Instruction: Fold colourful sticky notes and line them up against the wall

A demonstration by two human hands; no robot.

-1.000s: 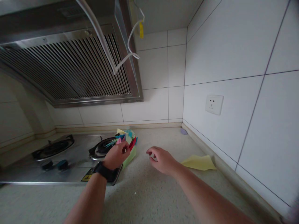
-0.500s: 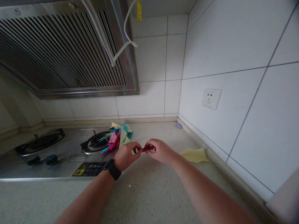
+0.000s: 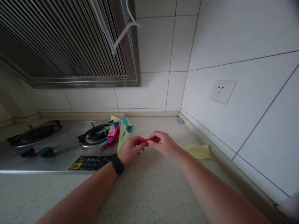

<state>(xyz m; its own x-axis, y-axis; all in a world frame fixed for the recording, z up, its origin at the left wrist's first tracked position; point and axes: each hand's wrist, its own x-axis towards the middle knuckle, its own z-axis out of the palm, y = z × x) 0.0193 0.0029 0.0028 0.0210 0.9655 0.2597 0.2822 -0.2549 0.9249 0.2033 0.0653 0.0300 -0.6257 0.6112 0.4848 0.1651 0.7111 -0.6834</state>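
Observation:
Between my two hands is a small folded piece of red paper (image 3: 143, 140), narrow and partly hidden by the fingers. My left hand (image 3: 130, 149), with a black watch on its wrist, pinches the paper's left part. The fingers of my right hand (image 3: 162, 141) are closed on its right part, and the fingertips of both hands meet near its middle. Just left of my left hand lies a heap of coloured folded papers (image 3: 113, 133) in pink, blue and green, partly over the stove's right side. A yellow paper sheet (image 3: 198, 151) lies flat beyond my right forearm.
A two-burner gas stove (image 3: 66, 149) is set into the speckled counter (image 3: 144, 193) at left. Above it hangs a range hood (image 3: 70, 43) with a white cable (image 3: 114, 46). A purple scrap (image 3: 180, 120) sits in the back corner. The right wall carries a socket (image 3: 223, 91).
The view has tilted down and come closer. The red paper now looks more stretched out between my fingers, and my left hand's fingers have shifted on it.

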